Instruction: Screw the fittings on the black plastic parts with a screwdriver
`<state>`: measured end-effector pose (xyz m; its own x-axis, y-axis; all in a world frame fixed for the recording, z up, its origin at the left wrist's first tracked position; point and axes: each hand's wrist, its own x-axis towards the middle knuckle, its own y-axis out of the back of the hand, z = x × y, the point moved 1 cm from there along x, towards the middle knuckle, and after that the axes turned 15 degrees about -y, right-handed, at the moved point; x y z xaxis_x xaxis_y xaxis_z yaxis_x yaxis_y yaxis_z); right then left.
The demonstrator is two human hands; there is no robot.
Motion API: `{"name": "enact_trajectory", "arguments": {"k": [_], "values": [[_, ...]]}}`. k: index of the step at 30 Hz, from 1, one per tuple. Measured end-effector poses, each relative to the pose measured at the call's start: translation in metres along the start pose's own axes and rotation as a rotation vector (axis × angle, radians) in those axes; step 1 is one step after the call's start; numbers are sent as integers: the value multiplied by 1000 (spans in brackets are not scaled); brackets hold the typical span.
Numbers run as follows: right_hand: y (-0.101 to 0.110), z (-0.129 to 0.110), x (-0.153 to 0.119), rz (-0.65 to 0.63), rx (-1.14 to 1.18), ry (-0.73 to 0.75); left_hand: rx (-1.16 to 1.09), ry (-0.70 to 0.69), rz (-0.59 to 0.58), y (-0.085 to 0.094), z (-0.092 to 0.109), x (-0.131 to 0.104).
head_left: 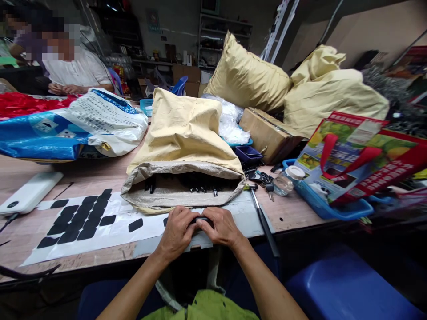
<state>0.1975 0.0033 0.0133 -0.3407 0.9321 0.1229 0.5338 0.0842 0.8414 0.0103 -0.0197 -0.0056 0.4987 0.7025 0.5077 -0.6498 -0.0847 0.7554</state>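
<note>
My left hand point(178, 231) and my right hand point(218, 226) meet near the front edge of the table, both closed on one small black piece point(202, 219). Thumbs and fingers cover most of it, so its kind is hidden. Just beyond my hands lies a cream cloth sack point(187, 133), its grey-lined mouth turned toward me and dark pieces inside. To the left, a white sheet point(116, 238) carries rows of black rounded-square pads point(80, 222), with a single pad point(135, 225) lying apart. A hammer point(262, 218) with a black handle rests right of my right hand.
At left are a white power bank point(30, 193) and a blue-and-white bag point(66, 129). Keys point(269, 189), a clear jar point(285, 183) and a blue basket point(320, 204) holding a printed bag stand at right. A blue stool point(350, 284) is below. Another person point(76, 66) sits across.
</note>
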Motion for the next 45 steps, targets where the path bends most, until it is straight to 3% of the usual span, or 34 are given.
{"name": "enact_trajectory", "arguments": {"k": [7,11,17,21,26,32,36,45], "values": [[-5,1,2,-3,-52,5,157,-44,-10,-3,7,1],[-7,-9,0,3,-97,-85,236,-53,14,-3,9,2],[-8,-26,-8,50,-48,-178,243,-51,30,3,14,2],[2,-35,-28,70,44,-193,179,-53,2,15,29,-10],[3,-49,-75,-77,224,-188,63,-95,-12,24,62,-48],[-38,-54,-114,-222,219,-369,82,-53,-67,7,78,-85],[-51,-55,-121,-196,215,-438,47,-32,-78,2,80,-93],[-47,-35,-122,-299,384,-476,10,49,-215,-1,80,-91]]}}
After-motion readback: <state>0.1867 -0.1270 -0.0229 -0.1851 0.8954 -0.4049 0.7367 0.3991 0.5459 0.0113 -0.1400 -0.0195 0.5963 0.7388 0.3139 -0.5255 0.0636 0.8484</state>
